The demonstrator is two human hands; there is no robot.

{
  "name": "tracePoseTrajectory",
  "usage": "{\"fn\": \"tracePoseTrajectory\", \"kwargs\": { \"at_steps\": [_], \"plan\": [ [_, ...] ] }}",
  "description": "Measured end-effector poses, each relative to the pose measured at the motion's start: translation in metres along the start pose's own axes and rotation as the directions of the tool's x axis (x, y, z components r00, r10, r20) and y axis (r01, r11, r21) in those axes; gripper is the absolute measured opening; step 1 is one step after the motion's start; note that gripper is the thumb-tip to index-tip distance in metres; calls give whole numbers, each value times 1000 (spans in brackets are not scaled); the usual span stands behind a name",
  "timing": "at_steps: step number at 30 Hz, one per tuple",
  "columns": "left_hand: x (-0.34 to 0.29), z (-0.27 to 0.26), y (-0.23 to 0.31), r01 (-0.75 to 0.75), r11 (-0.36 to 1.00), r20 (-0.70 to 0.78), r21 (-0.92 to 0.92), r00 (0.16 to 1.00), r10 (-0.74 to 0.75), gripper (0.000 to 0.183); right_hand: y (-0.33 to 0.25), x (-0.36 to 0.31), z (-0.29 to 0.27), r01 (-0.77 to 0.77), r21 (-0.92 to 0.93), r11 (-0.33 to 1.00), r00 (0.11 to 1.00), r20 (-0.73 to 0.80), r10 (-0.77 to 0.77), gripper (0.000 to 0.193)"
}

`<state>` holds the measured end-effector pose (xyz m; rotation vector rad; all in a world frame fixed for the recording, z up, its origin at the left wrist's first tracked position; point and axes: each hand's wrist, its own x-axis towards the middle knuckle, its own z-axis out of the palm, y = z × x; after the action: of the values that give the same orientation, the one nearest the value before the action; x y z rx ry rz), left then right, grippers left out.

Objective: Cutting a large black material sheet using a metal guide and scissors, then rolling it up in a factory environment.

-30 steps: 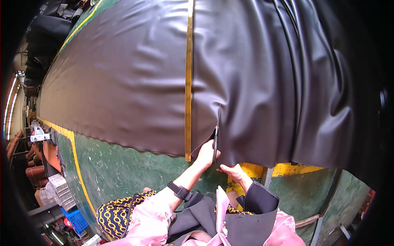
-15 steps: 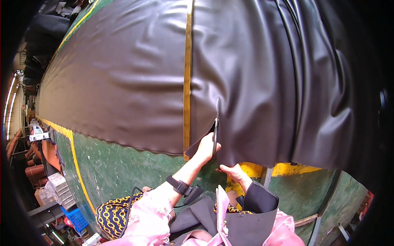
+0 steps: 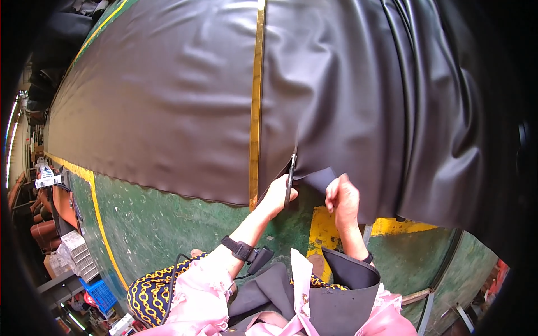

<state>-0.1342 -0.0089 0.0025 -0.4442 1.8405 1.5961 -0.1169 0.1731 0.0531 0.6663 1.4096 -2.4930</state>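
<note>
A large sheet of dark brown, leather-like material spreads across the view, wrinkled toward the right. Through its near edge runs a slit where the scissors sit, blades pointing away from me. My left hand grips their handles, close beside a long brass-coloured metal strip lying across the sheet. To the right of the slit, a corner of the sheet is folded up, and my right hand pinches it with curled fingers. The blades' tips are partly lost against the dark surface.
Green floor with yellow lines shows below the sheet. At the left stand a blue crate, white boxes and brown rolls. A metal bar is at lower right.
My right hand has moved up and right, and now lifts the cut corner of the sheet. My left hand with the scissors has shifted only slightly.
</note>
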Motion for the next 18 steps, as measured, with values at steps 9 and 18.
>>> {"fn": "tracePoseTrajectory", "kwargs": {
  "at_steps": [9,18],
  "plan": [
    [-7,-6,32,55,997,85,56,995,-59,19,42,56,16,366,-929,51,864,319,-389,63],
    [-1,-9,15,-2,996,57,89,998,-4,19,57,87,36,269,-963,22,791,207,-576,41]
  ]
}}
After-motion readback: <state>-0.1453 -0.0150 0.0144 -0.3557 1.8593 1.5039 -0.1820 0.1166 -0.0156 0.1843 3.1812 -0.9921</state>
